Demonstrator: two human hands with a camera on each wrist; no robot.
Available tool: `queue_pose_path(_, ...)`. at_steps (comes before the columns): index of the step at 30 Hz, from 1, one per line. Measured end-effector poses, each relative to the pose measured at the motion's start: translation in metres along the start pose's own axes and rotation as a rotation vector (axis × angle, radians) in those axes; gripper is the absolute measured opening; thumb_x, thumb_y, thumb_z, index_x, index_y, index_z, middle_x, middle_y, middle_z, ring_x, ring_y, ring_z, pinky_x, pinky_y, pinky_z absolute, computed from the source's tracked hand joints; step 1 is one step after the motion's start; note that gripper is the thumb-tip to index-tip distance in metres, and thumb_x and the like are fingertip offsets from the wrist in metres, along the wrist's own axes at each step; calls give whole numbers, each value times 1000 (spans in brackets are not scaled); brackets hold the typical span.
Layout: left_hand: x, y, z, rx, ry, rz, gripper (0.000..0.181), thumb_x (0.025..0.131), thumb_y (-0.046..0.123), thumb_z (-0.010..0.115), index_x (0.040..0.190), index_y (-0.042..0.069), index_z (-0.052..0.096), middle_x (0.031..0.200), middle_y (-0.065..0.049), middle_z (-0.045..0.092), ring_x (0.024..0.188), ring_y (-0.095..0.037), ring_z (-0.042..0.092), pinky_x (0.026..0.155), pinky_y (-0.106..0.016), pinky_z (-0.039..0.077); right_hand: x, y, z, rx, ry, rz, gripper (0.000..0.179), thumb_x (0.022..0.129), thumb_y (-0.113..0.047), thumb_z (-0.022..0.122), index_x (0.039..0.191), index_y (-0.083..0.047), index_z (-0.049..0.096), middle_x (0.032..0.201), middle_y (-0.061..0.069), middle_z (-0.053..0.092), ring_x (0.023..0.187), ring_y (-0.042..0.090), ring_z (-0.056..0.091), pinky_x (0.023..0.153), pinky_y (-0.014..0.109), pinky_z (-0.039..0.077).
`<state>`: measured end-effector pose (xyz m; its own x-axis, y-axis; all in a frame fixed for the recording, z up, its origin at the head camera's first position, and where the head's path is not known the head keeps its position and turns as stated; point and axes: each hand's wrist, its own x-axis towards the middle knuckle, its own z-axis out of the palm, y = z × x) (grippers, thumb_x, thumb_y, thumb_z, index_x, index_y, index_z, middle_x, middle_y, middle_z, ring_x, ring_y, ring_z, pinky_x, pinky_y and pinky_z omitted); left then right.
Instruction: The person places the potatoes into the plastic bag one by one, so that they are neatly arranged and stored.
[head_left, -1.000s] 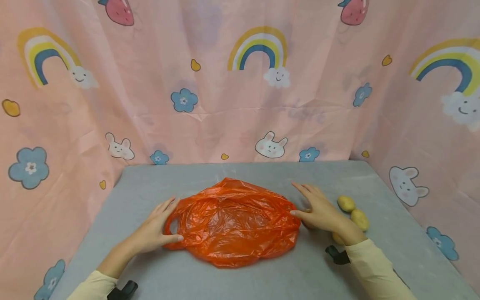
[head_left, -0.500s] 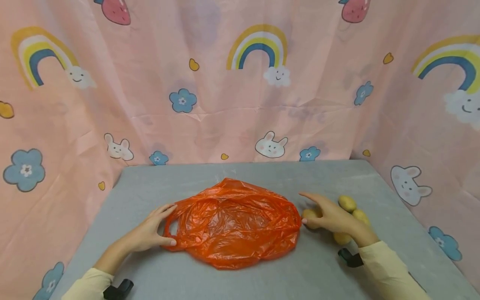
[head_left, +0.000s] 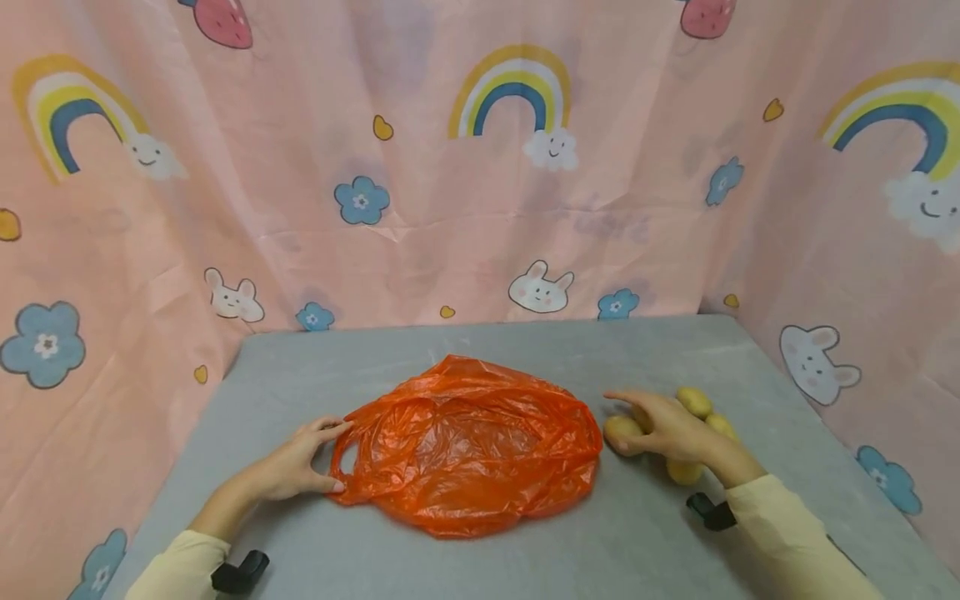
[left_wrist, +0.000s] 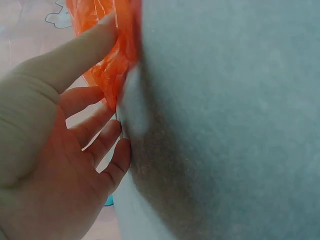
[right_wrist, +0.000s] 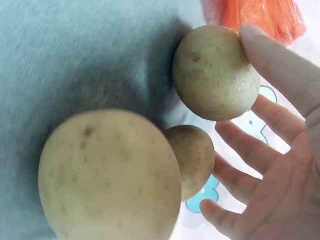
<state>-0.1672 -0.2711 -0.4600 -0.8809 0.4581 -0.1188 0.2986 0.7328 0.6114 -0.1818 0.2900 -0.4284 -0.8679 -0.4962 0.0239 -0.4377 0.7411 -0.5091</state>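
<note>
A crumpled orange-red plastic bag (head_left: pixel 480 454) lies flat in the middle of the table, a loop handle at its left end. My left hand (head_left: pixel 288 467) is at that handle, thumb and fingers spread apart. In the left wrist view the thumb (left_wrist: pixel 75 56) overlaps the bag (left_wrist: pixel 102 70). My right hand (head_left: pixel 671 425) hovers by the potatoes to the right of the bag, fingers loosely spread. Its thumb tip is right at one potato (right_wrist: pixel 215 72) in the right wrist view, with no fingers curled round it. Two more potatoes, one large (right_wrist: pixel 110 175) and one smaller (right_wrist: pixel 192 160), are below.
Other potatoes lie around the right wrist, including one behind (head_left: pixel 693 402), one to the right (head_left: pixel 722 427) and one in front (head_left: pixel 684 472). A pink printed curtain (head_left: pixel 420 250) encloses the grey table (head_left: pixel 360 550) at the back and sides.
My right hand has moved right, away from the bag's right end to the nearest potato, which now shows more. My left hand has drawn back slightly leftward along the bag's handle.
</note>
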Motion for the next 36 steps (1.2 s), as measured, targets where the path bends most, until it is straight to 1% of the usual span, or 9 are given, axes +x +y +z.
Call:
queue_pose_path(5, 2, -3, 2, -2, 6, -11, 88, 75, 25, 88, 148, -2, 47, 149, -26, 41, 136, -51, 35, 107, -71, 32, -1, 3, -2, -66, -36, -34, 70, 77, -24, 88, 137, -1, 59, 136, 19, 63, 127, 46, 53, 102, 70, 36)
queue_pose_path(7, 1, -4, 2, 0, 1, -14, 88, 75, 25, 88, 148, -1, 48, 148, -26, 41, 136, -49, 35, 107, -70, 32, -2, 5, -2, -88, -59, -20, 69, 76, -23, 88, 135, -1, 61, 135, 19, 64, 129, 51, 49, 102, 75, 31)
queue_pose_path(11, 1, -2, 3, -3, -12, -18, 89, 75, 28, 88, 149, -1, 47, 147, -24, 41, 135, -48, 35, 107, -70, 33, -2, 4, -1, -88, -95, 15, 62, 77, -21, 86, 131, -1, 64, 133, 21, 65, 133, 60, 42, 102, 80, 24)
queue_pose_path(14, 1, -2, 3, -3, -4, -15, 90, 75, 28, 88, 149, -1, 47, 147, -24, 41, 134, -47, 34, 107, -69, 32, 0, 3, -3, -79, -103, 20, 57, 78, -21, 85, 129, -1, 67, 131, 21, 66, 133, 60, 43, 103, 79, 26)
queue_pose_path(16, 1, -1, 3, 3, 0, -11, 90, 75, 28, 88, 149, -1, 47, 147, -24, 41, 133, -47, 35, 107, -69, 32, 1, 2, -5, -82, -108, 19, 56, 79, -21, 85, 129, -2, 67, 131, 21, 65, 130, 57, 46, 102, 75, 32)
queue_pose_path(21, 1, 0, 3, 21, -4, -15, 90, 75, 28, 88, 149, -1, 46, 148, -24, 41, 134, -47, 36, 107, -69, 33, 6, 1, -13, -51, -115, 3, 57, 83, -19, 82, 131, 3, 63, 131, 23, 65, 123, 48, 57, 99, 64, 45)
queue_pose_path(25, 3, 2, 1, 24, -10, -24, 90, 75, 27, 89, 150, -1, 46, 148, -25, 40, 135, -47, 35, 108, -69, 32, 11, -1, -20, -12, -92, -19, 57, 85, -20, 81, 133, 5, 61, 132, 24, 64, 124, 46, 57, 101, 63, 44)
queue_pose_path(31, 4, 2, 1, 31, -20, -29, 91, 75, 28, 89, 150, 0, 46, 149, -24, 40, 136, -47, 34, 108, -69, 32, 18, -10, -22, 84, -34, 7, 56, 86, -20, 80, 136, -1, 61, 136, 20, 63, 125, 42, 58, 101, 62, 46)
queue_pose_path(36, 1, 1, 3, -1, -35, -40, 91, 77, 28, 88, 151, 1, 44, 152, -24, 37, 138, -49, 31, 108, -70, 31, 26, -23, -19, 83, 33, -5, 57, 86, -19, 81, 136, -4, 62, 136, 19, 64, 116, 36, 63, 98, 59, 49)
